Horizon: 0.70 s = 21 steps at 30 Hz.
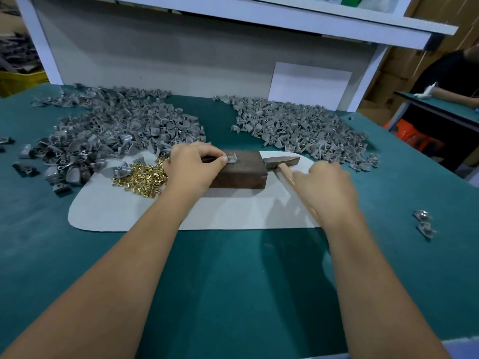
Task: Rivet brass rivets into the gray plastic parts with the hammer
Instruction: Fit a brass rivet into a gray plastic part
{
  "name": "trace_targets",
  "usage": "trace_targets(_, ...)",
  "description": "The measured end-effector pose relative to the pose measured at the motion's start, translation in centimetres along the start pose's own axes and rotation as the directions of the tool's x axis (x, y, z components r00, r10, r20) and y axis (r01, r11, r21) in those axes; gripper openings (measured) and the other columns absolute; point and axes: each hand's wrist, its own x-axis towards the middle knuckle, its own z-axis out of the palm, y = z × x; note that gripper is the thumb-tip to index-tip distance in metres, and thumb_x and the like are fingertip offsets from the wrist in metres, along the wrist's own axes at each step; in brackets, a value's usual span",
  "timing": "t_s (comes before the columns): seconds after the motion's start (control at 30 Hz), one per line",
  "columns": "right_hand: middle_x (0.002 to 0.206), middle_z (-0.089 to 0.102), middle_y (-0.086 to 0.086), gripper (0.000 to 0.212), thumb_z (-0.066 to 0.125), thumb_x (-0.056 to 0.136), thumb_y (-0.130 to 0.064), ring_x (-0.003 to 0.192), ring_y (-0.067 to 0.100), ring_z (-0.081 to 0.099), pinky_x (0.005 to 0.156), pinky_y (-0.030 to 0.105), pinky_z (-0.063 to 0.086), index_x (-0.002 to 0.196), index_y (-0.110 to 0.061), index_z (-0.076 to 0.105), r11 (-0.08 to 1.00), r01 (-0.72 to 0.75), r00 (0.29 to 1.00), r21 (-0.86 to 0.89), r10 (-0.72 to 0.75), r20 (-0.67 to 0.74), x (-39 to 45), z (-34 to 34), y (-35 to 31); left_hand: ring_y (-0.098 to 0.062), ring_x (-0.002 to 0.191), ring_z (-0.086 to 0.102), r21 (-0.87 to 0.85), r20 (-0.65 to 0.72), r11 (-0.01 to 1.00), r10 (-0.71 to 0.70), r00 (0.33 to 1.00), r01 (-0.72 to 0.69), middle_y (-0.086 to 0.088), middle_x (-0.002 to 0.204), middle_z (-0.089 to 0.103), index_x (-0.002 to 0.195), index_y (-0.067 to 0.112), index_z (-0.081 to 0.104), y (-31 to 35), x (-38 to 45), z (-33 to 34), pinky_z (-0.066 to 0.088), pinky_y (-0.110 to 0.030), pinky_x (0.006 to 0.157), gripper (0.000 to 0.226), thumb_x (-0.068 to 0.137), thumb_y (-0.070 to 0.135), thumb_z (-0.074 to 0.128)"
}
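Head view, left hand pinching gray part, right hand gripping hammer

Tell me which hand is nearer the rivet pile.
Left. The left hand sits just right of the rivet pile; the right hand is far right, on the hammer handle.

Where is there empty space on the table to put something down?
The white mat is bare in front of the dark block, below the brass rivets. The green table is bare between the arms. It is crowded behind, where two piles of gray parts lie.
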Motion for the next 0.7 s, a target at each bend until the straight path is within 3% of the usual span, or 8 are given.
trace_targets(0.03,0.107,0.055,0.013,0.044,0.041,0.092,-0.054,0.103,0.036,0.051,0.078,0.039,0.044,0.087,-0.014,0.060,0.993,-0.015,0.998,-0.114,0.022,0.059,-0.7,0.0,0.6,-0.023,0.123,0.052,-0.002,-0.003,1.000,-0.006,1.000,0.006,0.015,0.100,0.068,0.087,0.036,0.075,0.0,-0.1,0.1,0.037,-0.049,0.107,0.004,0.085,0.033,0.074)
trace_targets(0.13,0.120,0.050,0.015,0.033,0.045,0.094,-0.032,0.110,0.035,0.050,0.081,0.037,0.043,0.113,-0.009,0.059,0.974,0.037,0.991,-0.222,-0.007,0.135,-2.2,0.3,1.1,-0.025,0.124,0.051,0.012,-0.023,1.000,-0.016,1.000,0.016,0.006,0.115,0.071,0.090,0.030,0.077,0.2,-0.6,0.3,0.035,-0.049,0.109,0.007,0.084,0.030,0.074)
trace_targets(0.33,0.108,0.061,0.014,0.023,0.048,0.091,-0.017,0.093,0.032,0.057,0.070,0.033,0.040,0.110,-0.004,0.051,0.988,0.009,0.993,-0.152,0.009,0.121,-2.2,-0.4,0.1,-0.023,0.123,0.046,0.046,-0.065,0.998,-0.041,0.997,0.044,0.012,0.113,0.071,0.091,0.033,0.076,0.8,-1.3,0.4,0.034,-0.048,0.107,0.008,0.085,0.035,0.071)
trace_targets(0.47,0.078,0.050,0.005,0.016,0.050,0.091,-0.017,0.069,0.027,0.045,0.059,0.031,0.034,0.098,-0.007,0.038,0.998,-0.002,0.999,-0.070,0.005,0.042,-1.7,-1.8,0.4,-0.022,0.121,0.046,0.058,-0.064,0.997,-0.042,0.997,0.046,0.015,0.110,0.070,0.090,0.035,0.075,1.0,-1.3,0.2,0.036,-0.047,0.105,0.007,0.086,0.035,0.070)
trace_targets(0.63,0.068,0.048,-0.004,0.020,0.045,0.097,-0.039,0.065,0.027,0.045,0.053,0.031,0.029,0.099,-0.021,0.051,0.999,0.048,0.991,0.010,-0.047,-0.127,-2.7,-2.4,0.8,-0.021,0.120,0.047,0.043,-0.057,0.998,-0.053,0.997,0.056,0.017,0.107,0.070,0.087,0.036,0.074,1.0,-1.3,0.2,0.037,-0.047,0.105,0.004,0.085,0.034,0.072)
trace_targets(0.7,0.066,0.047,-0.007,0.015,0.046,0.097,-0.038,0.065,0.026,0.043,0.053,0.031,0.028,0.102,-0.027,0.055,0.993,0.083,0.981,0.078,-0.068,-0.182,-3.1,-2.3,0.7,-0.021,0.120,0.051,-0.012,-0.042,0.997,-0.071,0.997,0.070,0.017,0.106,0.071,0.082,0.037,0.074,0.8,-1.0,0.2,0.038,-0.047,0.106,0.005,0.083,0.032,0.074)
